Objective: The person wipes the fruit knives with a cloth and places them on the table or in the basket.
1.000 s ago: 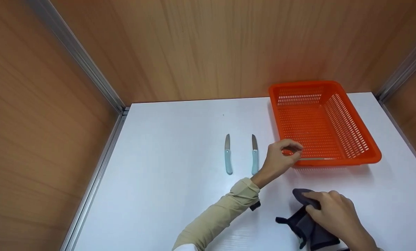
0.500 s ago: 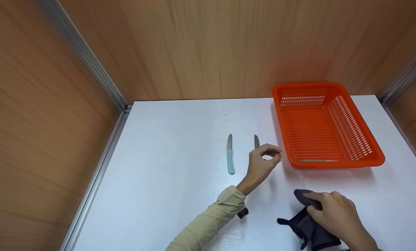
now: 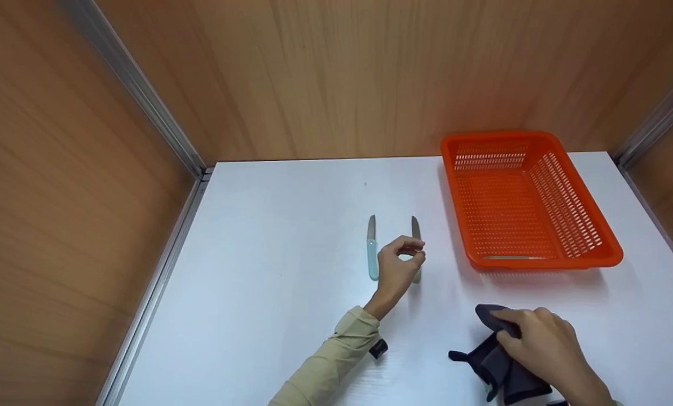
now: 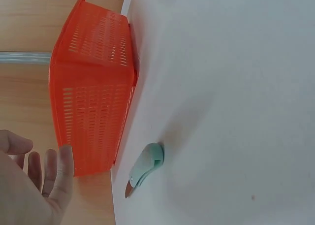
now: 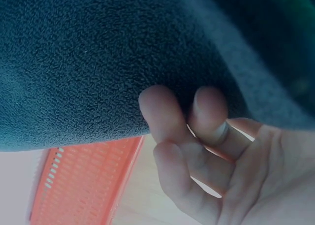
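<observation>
My left hand [image 3: 394,270] hovers over the table with its fingers loosely bent, thumb apart from them and nothing between. It overlaps the lower part of the right-hand knife [image 3: 416,226] in the head view. Just left of it lies a second knife [image 3: 372,254] with a light blue handle, blade pointing away. The left wrist view shows one pale green-blue knife handle [image 4: 147,162] below the fingers. At the front right, my right hand [image 3: 542,344] pinches a dark cloth [image 3: 497,361] between thumb and fingers; the cloth's fuzzy surface [image 5: 88,67] fills much of the right wrist view.
An orange perforated basket [image 3: 505,214] stands at the back right of the white table [image 3: 280,237]. Along its near inner side lies a thin pale strip [image 3: 508,257]. Wooden panels [image 3: 325,79] enclose the table at the back and sides.
My left hand has moved left, away from the basket's near edge to the right-hand knife, its fingers still loosely bent. The right hand keeps its grip on the cloth in the same place.
</observation>
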A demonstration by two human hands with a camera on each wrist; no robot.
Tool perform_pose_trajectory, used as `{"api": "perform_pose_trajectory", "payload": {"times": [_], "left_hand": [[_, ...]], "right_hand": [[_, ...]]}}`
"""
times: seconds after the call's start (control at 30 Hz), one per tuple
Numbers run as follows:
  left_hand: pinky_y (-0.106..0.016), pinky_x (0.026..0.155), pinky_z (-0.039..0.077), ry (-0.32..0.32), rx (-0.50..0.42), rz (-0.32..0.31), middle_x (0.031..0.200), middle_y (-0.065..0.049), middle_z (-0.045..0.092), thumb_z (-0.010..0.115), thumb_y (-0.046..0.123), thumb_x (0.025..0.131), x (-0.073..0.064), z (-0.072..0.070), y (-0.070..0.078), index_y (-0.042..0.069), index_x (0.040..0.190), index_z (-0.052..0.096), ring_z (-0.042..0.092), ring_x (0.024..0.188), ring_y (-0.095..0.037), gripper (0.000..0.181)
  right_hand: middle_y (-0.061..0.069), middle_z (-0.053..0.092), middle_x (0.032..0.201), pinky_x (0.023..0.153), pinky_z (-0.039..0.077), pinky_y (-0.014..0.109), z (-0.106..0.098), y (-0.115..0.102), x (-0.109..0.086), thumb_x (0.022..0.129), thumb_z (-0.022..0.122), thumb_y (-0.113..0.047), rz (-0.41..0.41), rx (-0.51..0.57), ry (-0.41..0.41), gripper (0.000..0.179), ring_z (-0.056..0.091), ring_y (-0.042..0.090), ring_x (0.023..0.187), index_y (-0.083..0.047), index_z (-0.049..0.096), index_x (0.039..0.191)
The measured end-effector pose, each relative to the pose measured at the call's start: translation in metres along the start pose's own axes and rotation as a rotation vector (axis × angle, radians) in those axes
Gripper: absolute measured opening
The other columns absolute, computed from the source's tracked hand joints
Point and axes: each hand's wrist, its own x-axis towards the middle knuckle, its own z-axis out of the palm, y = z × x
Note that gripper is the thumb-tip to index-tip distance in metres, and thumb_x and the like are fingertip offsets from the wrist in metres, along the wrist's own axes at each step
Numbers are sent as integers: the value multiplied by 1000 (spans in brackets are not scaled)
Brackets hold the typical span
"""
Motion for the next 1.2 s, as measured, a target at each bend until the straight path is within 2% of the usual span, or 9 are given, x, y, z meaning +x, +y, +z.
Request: {"api": "perform_pose_trajectory", "payload": {"times": [0.13,0.23,0.4,0.6,0.83,1.07,1.2], "left_hand": [[-30,73,55,18,35,-67,92,-2,67,67,-3,78,-1,-9,-7,7,94,70,62,80,-11,19],[-27,69,55,35,53,-115,93,-8,66,66,-4,76,-2,-16,-15,6,93,69,62,79,-12,20],[-24,64,55,65,95,-151,95,-14,66,65,-8,75,-4,-26,-26,5,92,69,61,76,-12,22],[-22,62,54,97,141,-168,95,-17,65,64,-12,71,-5,-34,-34,1,92,68,60,76,-14,25],[-23,61,52,121,179,-185,91,-15,63,62,-15,69,-4,-41,-41,3,87,69,57,75,-16,27],[-24,60,47,119,258,-135,89,-15,61,61,-18,68,-3,-47,-46,3,88,69,56,76,-23,30],[-25,61,47,107,282,-134,91,-17,60,58,-20,66,-3,-49,-47,2,89,69,56,77,-28,33]], "right_hand": [[18,69,94,51,38,33,1,0,-1,74,69,-13,-10,3,24,29,55,24,72,-11,74,103],[18,69,94,51,35,31,2,-1,-1,74,69,-12,-10,7,27,29,54,23,71,-11,74,103],[19,68,93,50,35,31,1,-3,-1,74,69,-12,-8,14,16,30,53,23,70,-10,74,103],[19,68,95,52,38,33,1,-4,-1,75,69,-13,-6,7,9,29,54,24,73,-10,74,103],[20,68,96,53,39,35,1,-4,-2,75,69,-13,0,11,-1,30,55,25,73,-11,74,104],[20,68,95,52,39,35,1,-4,-3,75,69,-12,-9,7,20,29,56,25,74,-11,74,103],[20,68,96,53,41,37,1,-4,-4,74,69,-12,-8,5,28,28,58,27,76,-10,74,102]]}}
